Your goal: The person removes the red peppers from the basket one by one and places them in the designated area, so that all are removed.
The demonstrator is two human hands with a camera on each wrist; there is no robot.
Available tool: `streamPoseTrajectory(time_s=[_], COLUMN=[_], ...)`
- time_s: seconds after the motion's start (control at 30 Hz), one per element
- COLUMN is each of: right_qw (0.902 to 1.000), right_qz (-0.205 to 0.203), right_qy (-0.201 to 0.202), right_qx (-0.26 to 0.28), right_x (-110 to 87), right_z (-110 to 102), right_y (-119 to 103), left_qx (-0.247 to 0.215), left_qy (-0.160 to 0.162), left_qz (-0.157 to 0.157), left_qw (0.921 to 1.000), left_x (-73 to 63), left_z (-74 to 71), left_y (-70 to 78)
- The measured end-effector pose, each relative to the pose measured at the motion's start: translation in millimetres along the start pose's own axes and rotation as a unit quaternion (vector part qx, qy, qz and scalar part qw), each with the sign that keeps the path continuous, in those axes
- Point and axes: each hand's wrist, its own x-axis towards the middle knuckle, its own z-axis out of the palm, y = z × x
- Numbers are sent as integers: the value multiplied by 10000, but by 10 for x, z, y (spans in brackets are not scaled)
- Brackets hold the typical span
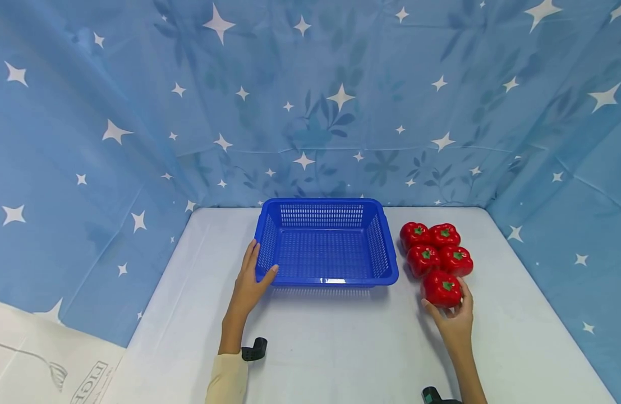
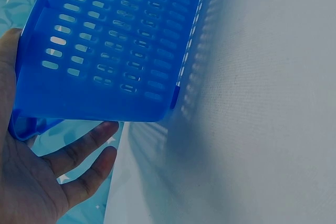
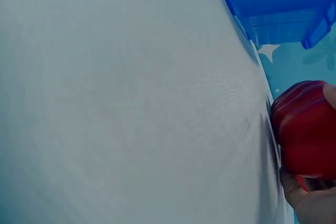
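A blue plastic basket (image 1: 320, 280) with slotted walls stands upright on the white table. My left hand (image 1: 251, 283) rests at its front left corner, thumb over the rim and fingers stretched along the outer left side. In the left wrist view two fingers (image 2: 84, 182) spread below the corner, fairly straight. To the right of the basket, my right hand (image 1: 456, 322) holds the nearest red bell pepper (image 1: 441, 289), thumb on its left and fingers round its right. That pepper (image 3: 310, 129) fills the right edge of the right wrist view, fingers partly out of frame.
Several more red bell peppers with green stems, one of them a pepper (image 1: 415, 234) at the back left, sit in a close group beyond the held one. A blue curtain (image 1: 310, 112) with white stars hangs behind and beside the white table (image 1: 340, 348).
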Motion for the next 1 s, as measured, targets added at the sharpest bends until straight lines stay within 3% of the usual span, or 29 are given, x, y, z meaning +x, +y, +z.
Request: streamPoseTrajectory(time_s=[0.2,0.43,0.8,1.0], right_qw=[9981,9948,9934,9930], right_qz=[229,284,-52,37], right_qy=[-446,-590,-748,-813], right_qx=[-354,-779,-869,-855], right_x=[48,45,29,17], right_z=[-5,11,14,-5], right_y=[11,-31,-41,-48], left_qx=[-4,-12,-59,-43], left_qy=[-3,-21,-36,-31], left_qz=[10,10,-28,-29], left_qw=[10000,10000,10000,10000], left_x=[3,-4,-5,5], left_z=[-8,-14,-11,-11], left_y=[8,22,17,3])
